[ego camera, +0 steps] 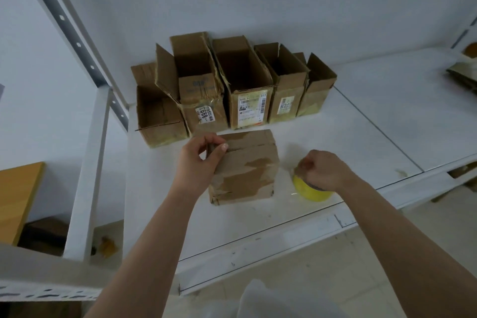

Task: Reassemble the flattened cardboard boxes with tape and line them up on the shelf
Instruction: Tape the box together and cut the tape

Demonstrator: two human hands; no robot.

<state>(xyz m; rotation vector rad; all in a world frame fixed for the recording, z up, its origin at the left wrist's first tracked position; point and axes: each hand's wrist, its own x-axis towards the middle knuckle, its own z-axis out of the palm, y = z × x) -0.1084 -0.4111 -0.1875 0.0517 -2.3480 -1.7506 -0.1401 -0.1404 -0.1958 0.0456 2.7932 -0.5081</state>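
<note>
At the centre of the frame a closed cardboard box (245,166) sat on the white shelf (361,142). The left hand (200,160) gripped its upper left edge, thumb on top. To its right, the right hand (324,170) was curled around a yellow tape roll (311,190) resting on the shelf. Behind, a row of five open boxes (232,85) stood against the wall.

Both bare forearms reach forward. The left hand (200,156) pinches with thumb and fingers curled; the right hand (322,169) seems loosely fisted, knuckles up.
</note>
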